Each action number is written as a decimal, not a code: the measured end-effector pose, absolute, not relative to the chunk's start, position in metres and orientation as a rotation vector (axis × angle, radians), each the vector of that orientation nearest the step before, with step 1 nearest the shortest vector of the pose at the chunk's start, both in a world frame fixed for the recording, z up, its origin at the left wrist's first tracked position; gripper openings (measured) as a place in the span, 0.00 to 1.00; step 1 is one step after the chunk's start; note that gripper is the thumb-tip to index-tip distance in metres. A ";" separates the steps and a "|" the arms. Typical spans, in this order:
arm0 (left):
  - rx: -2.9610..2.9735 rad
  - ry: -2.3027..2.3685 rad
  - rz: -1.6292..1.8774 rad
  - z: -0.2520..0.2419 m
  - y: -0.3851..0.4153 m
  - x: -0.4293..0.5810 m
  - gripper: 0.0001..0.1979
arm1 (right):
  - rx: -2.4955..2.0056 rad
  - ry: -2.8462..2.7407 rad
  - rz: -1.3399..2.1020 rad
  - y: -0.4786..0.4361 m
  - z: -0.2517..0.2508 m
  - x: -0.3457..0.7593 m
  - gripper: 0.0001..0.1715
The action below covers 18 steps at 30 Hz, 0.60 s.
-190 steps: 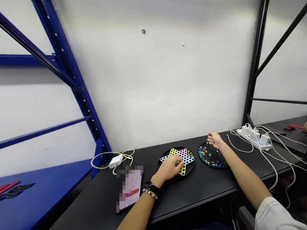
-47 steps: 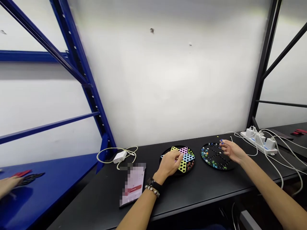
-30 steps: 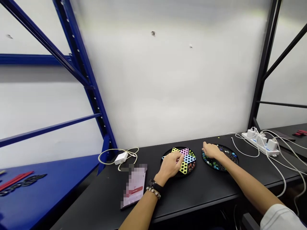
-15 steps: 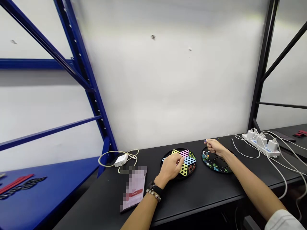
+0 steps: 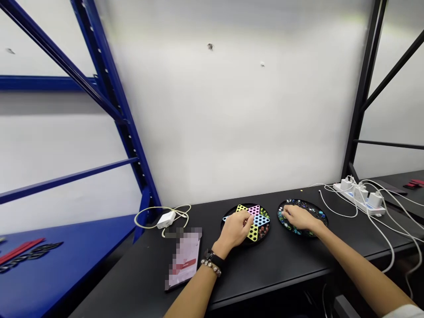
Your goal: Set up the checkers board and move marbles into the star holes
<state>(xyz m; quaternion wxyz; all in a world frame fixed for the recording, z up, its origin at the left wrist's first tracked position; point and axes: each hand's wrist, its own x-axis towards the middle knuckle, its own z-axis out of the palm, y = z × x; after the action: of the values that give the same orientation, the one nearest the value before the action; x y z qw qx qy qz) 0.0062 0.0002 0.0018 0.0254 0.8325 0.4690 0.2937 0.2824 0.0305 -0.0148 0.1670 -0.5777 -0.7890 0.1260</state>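
Note:
A black round Chinese checkers board (image 5: 254,232) carries a star of yellow, pink and blue points with dark holes. Reddish marbles (image 5: 264,230) and green marbles (image 5: 266,212) lie in its right-hand side pockets. My left hand (image 5: 234,227) rests over the board's left part with fingers curled; whatever they hold is hidden. To the right is a black round tray (image 5: 327,219) with many glassy marbles (image 5: 293,229), mostly blue and green, around its ring. Fingers bent down and together, my right hand (image 5: 300,217) reaches into it, among the marbles at its left side.
A phone or tablet (image 5: 185,260) with a partly blurred screen lies left of my left forearm. Behind it is a white charger (image 5: 166,219) with a looped cable. A white power strip (image 5: 359,198) with plugs and trailing cables stands right. A wall (image 5: 238,132) borders the table's back.
My right hand has come down from above the tray's back left edge, where something small and blue showed at its fingertips, into the tray. My left hand stays over the board.

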 end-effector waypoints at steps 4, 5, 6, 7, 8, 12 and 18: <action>2.566 1.437 0.917 0.001 0.000 0.007 0.22 | -1.830 -2.447 0.201 0.014 -0.013 0.269 0.15; 2.567 1.437 0.917 0.001 0.000 0.007 0.21 | -1.839 -2.469 0.171 0.014 -0.014 0.266 0.15; 2.568 1.437 0.917 0.001 0.000 0.007 0.21 | -1.845 -2.483 0.147 0.015 -0.014 0.263 0.15; 2.569 1.437 0.917 0.001 0.000 0.007 0.21 | -1.852 -2.488 0.138 0.017 -0.015 0.262 0.15; 2.568 1.437 0.916 0.001 0.000 0.006 0.21 | -1.847 -2.482 0.153 0.019 -0.016 0.261 0.14; 2.575 1.440 0.913 0.000 0.001 0.006 0.21 | -1.610 -2.174 0.583 0.036 -0.017 0.274 0.16; 2.596 1.420 0.906 -0.002 0.003 0.006 0.22 | -1.201 -1.285 1.191 0.075 -0.010 0.319 0.16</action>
<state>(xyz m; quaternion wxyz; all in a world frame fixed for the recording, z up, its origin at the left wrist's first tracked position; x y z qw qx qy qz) 0.0059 0.0025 -0.0023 0.0236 0.8386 0.4588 0.2928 0.3188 0.0747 -0.0099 0.4871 -0.4936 -0.5284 0.4898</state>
